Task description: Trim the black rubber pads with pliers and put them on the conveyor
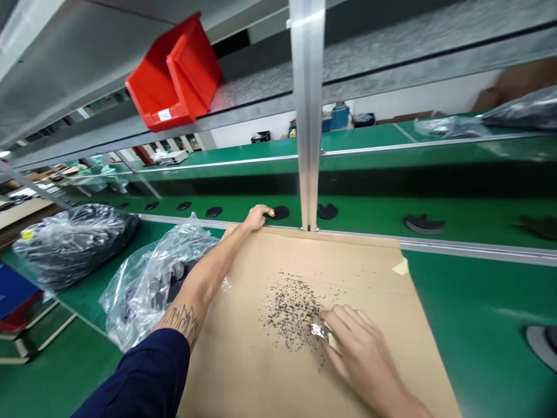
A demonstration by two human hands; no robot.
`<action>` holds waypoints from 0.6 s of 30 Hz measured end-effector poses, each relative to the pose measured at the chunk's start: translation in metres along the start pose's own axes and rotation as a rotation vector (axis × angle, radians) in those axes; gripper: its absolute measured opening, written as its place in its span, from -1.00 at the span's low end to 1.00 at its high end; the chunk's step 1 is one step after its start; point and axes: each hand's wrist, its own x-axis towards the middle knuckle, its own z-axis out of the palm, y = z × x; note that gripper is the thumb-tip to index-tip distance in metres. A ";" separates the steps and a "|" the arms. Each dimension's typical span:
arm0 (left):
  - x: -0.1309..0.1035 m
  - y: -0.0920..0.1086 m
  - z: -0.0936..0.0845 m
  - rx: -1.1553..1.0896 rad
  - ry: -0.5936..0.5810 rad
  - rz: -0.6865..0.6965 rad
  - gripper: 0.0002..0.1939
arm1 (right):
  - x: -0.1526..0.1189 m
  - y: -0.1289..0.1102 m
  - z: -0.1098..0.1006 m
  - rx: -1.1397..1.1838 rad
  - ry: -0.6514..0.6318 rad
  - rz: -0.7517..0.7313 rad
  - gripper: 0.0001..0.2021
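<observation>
My left hand point(257, 216) is stretched out to the green belt, fingers closed at the near edge of a flat black round part point(281, 212). Something pale yellowish covers a fingertip there. Over the cardboard sheet point(235, 348), my right hand point(359, 345) is closed around a small shiny metal tool point(319, 331); its kind is not clear, as the fingers hide most of it. Beside that hand lies a scatter of tiny black scraps point(290, 310).
More black parts point(213, 212) lie in a row along the green belt point(369, 212). Left of the cardboard are a clear plastic bag point(143, 273) of dark parts and a fuller bag point(73, 244). A metal post point(307, 116) rises ahead; a red bin point(178, 75) hangs above.
</observation>
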 end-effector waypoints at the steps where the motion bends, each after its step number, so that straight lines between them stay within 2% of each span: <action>1: 0.003 -0.005 0.004 0.004 -0.015 -0.013 -0.70 | -0.001 -0.001 0.000 -0.021 -0.010 0.028 -0.78; 4: 0.011 -0.017 0.015 0.015 -0.035 -0.062 -0.66 | -0.002 -0.003 -0.001 -0.072 -0.059 0.089 -0.77; 8: 0.023 -0.023 0.026 0.015 -0.087 -0.105 -0.66 | -0.005 -0.007 -0.004 -0.099 -0.120 0.121 -0.73; 12: 0.025 -0.026 0.026 0.013 -0.140 -0.138 -0.67 | -0.008 -0.009 -0.003 -0.098 -0.136 0.148 -0.71; 15: 0.027 -0.021 0.024 -0.009 -0.164 -0.145 -0.67 | -0.009 -0.009 -0.001 -0.090 -0.133 0.176 -0.71; 18: 0.039 -0.003 0.038 -0.072 -0.163 -0.133 -0.67 | -0.009 -0.009 0.000 -0.072 -0.130 0.204 -0.69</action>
